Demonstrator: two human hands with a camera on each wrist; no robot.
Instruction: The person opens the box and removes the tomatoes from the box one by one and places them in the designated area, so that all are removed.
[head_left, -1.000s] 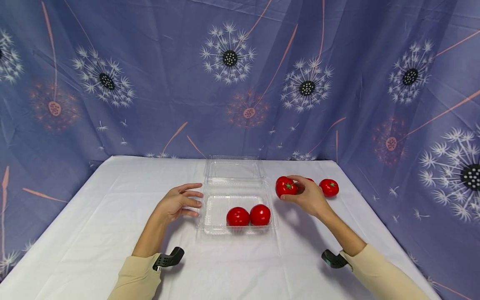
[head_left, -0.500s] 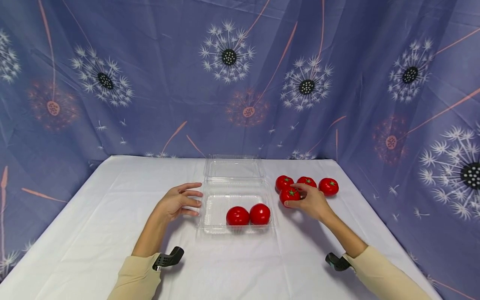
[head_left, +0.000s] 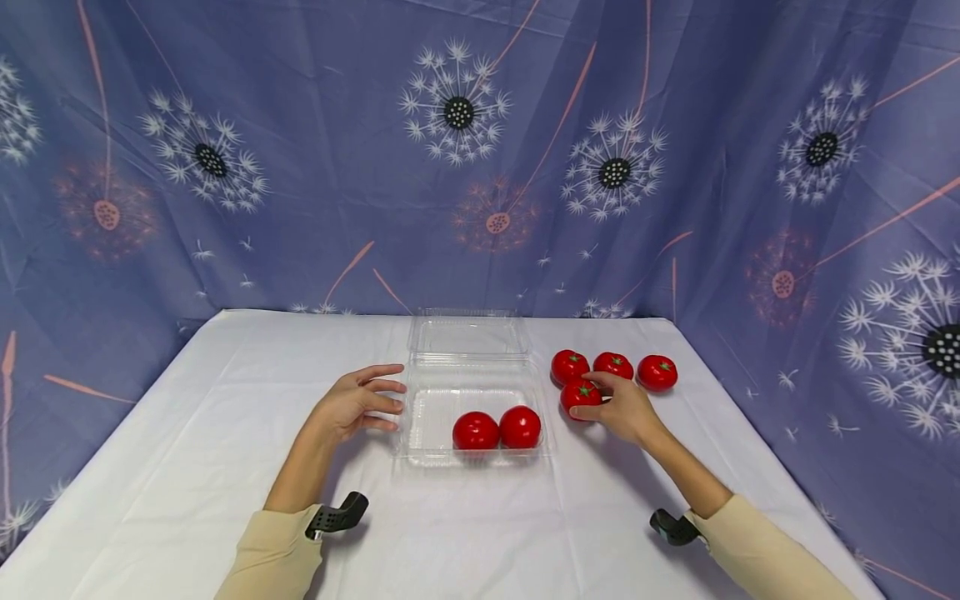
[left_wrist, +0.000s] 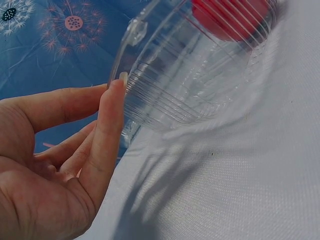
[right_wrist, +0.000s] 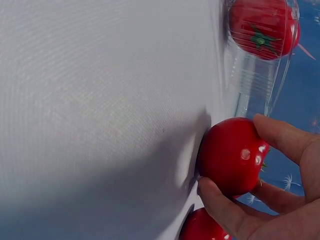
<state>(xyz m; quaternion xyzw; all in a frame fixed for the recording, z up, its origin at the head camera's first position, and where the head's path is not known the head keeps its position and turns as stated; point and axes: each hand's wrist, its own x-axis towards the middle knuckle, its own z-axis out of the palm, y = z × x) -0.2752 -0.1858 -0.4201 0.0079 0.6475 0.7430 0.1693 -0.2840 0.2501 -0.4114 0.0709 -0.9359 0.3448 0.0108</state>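
A clear plastic clamshell container [head_left: 435,412] lies with its lid [head_left: 471,337] folded back, two red tomatoes [head_left: 476,431] in its near right part. My left hand [head_left: 360,404] is at the container's left side, fingers spread and fairly straight, fingertips at the rim; the left wrist view has a fingertip [left_wrist: 117,90] against the clear wall. To the right of the container, my right hand [head_left: 626,408] holds another tomato [head_left: 577,398], green stem end up, between thumb and fingers. In the right wrist view this tomato [right_wrist: 232,156] sits low, right at the cloth.
Behind the held tomato, three more tomatoes stand in a row: a left one [head_left: 567,367], a middle one [head_left: 613,364] and a right one [head_left: 657,373]. A white cloth [head_left: 465,533] covers the table. Behind it hangs a blue dandelion-print curtain [head_left: 337,167].
My right hand has brought its tomato toward me and lowered it to the cloth, uncovering the back-row tomatoes. My left hand and the container stay in place.
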